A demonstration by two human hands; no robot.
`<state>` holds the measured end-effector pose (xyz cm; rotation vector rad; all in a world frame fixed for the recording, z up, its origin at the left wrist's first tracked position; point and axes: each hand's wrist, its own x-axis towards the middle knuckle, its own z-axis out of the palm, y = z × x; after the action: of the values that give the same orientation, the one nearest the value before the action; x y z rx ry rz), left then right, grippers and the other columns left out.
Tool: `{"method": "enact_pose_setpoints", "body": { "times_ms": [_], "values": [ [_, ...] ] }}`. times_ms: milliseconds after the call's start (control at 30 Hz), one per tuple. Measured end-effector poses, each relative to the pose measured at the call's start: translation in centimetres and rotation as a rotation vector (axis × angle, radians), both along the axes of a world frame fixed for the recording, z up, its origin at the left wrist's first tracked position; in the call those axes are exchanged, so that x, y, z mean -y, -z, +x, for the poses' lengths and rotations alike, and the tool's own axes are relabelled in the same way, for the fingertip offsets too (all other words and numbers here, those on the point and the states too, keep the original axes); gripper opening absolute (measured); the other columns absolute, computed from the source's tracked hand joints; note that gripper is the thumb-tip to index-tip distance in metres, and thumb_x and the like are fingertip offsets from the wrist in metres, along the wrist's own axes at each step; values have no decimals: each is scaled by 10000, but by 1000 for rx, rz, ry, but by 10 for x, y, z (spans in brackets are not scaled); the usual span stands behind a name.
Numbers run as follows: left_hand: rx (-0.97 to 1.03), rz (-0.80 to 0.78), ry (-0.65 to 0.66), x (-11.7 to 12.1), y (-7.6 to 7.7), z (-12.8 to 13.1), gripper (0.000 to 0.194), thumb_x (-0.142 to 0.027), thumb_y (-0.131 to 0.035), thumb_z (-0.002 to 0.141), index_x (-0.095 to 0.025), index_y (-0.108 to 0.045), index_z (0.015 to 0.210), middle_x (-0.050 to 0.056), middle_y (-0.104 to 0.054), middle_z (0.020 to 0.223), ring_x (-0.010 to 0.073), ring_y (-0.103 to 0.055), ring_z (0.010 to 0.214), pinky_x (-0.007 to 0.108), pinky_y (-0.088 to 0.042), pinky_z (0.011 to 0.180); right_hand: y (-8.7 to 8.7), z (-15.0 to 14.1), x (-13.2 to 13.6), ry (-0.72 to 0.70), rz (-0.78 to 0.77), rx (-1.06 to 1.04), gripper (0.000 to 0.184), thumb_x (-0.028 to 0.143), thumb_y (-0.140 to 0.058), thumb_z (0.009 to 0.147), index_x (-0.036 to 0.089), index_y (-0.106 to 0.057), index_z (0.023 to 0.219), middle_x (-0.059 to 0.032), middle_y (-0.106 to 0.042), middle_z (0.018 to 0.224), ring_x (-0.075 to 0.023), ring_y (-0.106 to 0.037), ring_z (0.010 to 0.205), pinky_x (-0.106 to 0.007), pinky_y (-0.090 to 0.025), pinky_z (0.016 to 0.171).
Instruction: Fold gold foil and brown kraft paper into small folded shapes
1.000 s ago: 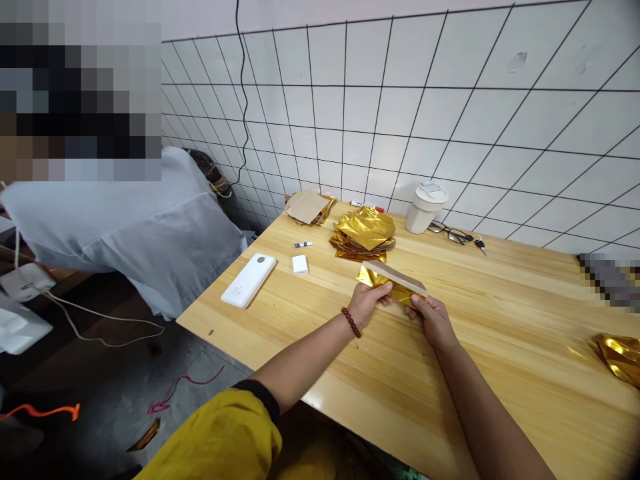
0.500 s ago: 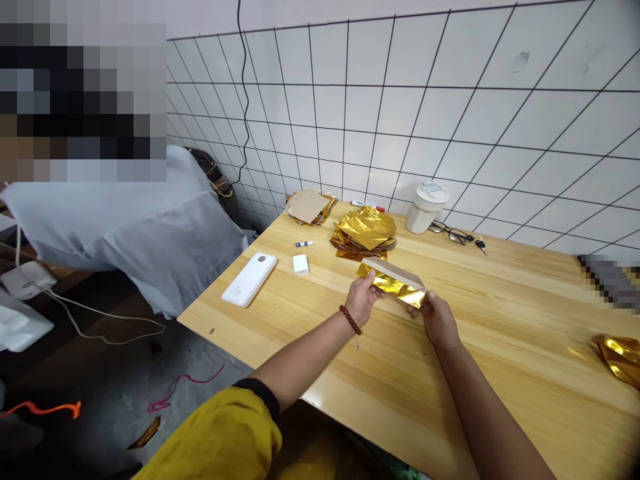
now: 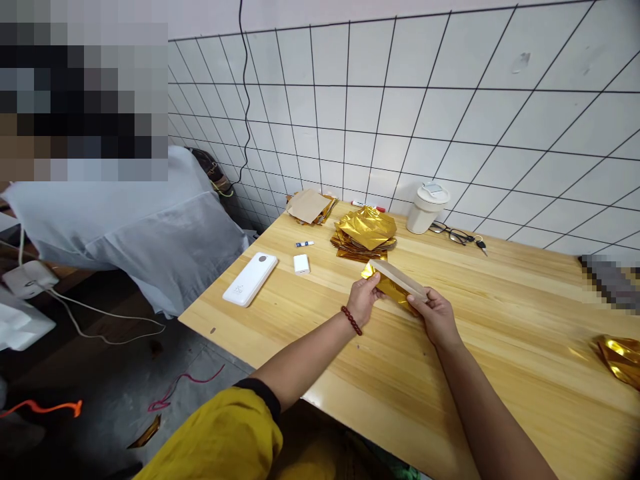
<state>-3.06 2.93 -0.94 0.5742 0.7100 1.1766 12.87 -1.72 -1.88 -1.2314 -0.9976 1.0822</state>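
1. The left hand (image 3: 364, 299) has its grip clamped on the left end of a folded gold foil sheet (image 3: 397, 280), thumb on top; a dark red bead bracelet (image 3: 351, 321) circles that wrist.
2. The right hand (image 3: 436, 315) has its grip clamped on the sheet's right end, thumb at its near edge.
3. The sheet is between the two hands, over the table (image 3: 500, 320), slanting down to the right in view; a tan strip runs along the far side, shiny gold along the near side. Whether it touches the wood, I cannot tell.
4. Just beyond it sits a stack of gold foil sheets (image 3: 365, 230); left of that is another pile with a tan sheet (image 3: 307, 205) uppermost.
5. A white power bank (image 3: 250, 279) and a small white block (image 3: 301, 264) lie left of the hands.
6. Near the wall stand a lidded cup (image 3: 429, 208), then glasses (image 3: 453, 233) and keys (image 3: 481, 245).
7. More gold foil (image 3: 620, 357) shows at the right edge.
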Motion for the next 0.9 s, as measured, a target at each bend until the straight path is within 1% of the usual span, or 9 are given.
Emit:
{"method": "enact_pose_setpoints", "body": {
  "times_ms": [67, 200, 400, 500, 567, 667, 733, 800, 900],
  "values": [
    [33, -17, -15, -1, 0, 0, 405, -437, -781, 625, -130, -652, 854, 65, -694, 796, 160, -617, 717, 264, -433, 611, 0, 0, 0, -2, -10, -4, 394, 476, -834, 617, 181, -625, 773, 25, -566, 590, -92, -445, 491, -224, -374, 464],
    [120, -55, -37, -3, 0, -2, 341, -394, -707, 677, -148, -644, 905, 51, -694, 829, 177, -641, 807, 282, -469, 699, 0, 1, 0, -2, -18, -34, 395, 458, -855, 595, 184, -623, 759, 23, -597, 626, -97, -490, 524, -226, -408, 498],
    [145, -127, -95, -8, -3, -2, 227, -283, -670, 689, -134, -640, 857, 46, -683, 796, 152, -632, 758, 289, -490, 750, 1, 1, 0, 6, -17, -52, 396, 454, -862, 588, 187, -625, 761, 18, -623, 656, -109, -526, 548, -237, -427, 523],
    [177, -199, -85, -10, -4, -3, 153, -232, -624, 702, -135, -636, 820, 49, -678, 775, 152, -632, 760, 284, -494, 753, 1, 1, 0, -16, -25, -28, 399, 470, -853, 595, 189, -633, 774, 13, -630, 656, -119, -529, 544, -248, -428, 520],
    [196, -218, -78, -11, -5, -5, 146, -235, -620, 715, -136, -637, 821, 50, -678, 779, 149, -629, 763, 279, -493, 749, 2, 2, 0, -27, -23, -18, 393, 471, -849, 600, 190, -630, 765, 13, -624, 646, -120, -520, 539, -247, -419, 516],
    [190, -140, -49, -9, -5, -7, 265, -346, -677, 741, -151, -656, 919, 49, -688, 848, 141, -620, 762, 270, -488, 708, 3, 2, -1, -11, -2, -19, 382, 471, -839, 617, 194, -628, 777, 12, -623, 652, -120, -514, 543, -245, -410, 518],
    [136, -53, 24, -6, -5, -7, 381, -431, -740, 710, -170, -664, 977, 47, -690, 884, 135, -611, 745, 266, -477, 671, 2, 2, -1, 15, 18, -15, 381, 481, -822, 639, 200, -633, 814, 7, -632, 675, -121, -508, 544, -246, -403, 512],
    [43, 25, 105, -3, -4, -5, 431, -422, -819, 632, -163, -680, 947, 45, -690, 868, 127, -600, 720, 260, -462, 657, 2, 1, -1, 21, 33, -10, 379, 484, -810, 655, 202, -641, 842, 10, -629, 677, -116, -488, 533, -242, -388, 500],
    [-95, 108, 175, 2, 0, 0, 392, -339, -879, 546, -120, -704, 819, 43, -684, 778, 112, -577, 674, 263, -446, 669, 1, 0, -1, -11, 21, -2, 376, 481, -816, 651, 196, -647, 827, 26, -590, 623, -103, -451, 509, -232, -360, 482]
  ]
}}
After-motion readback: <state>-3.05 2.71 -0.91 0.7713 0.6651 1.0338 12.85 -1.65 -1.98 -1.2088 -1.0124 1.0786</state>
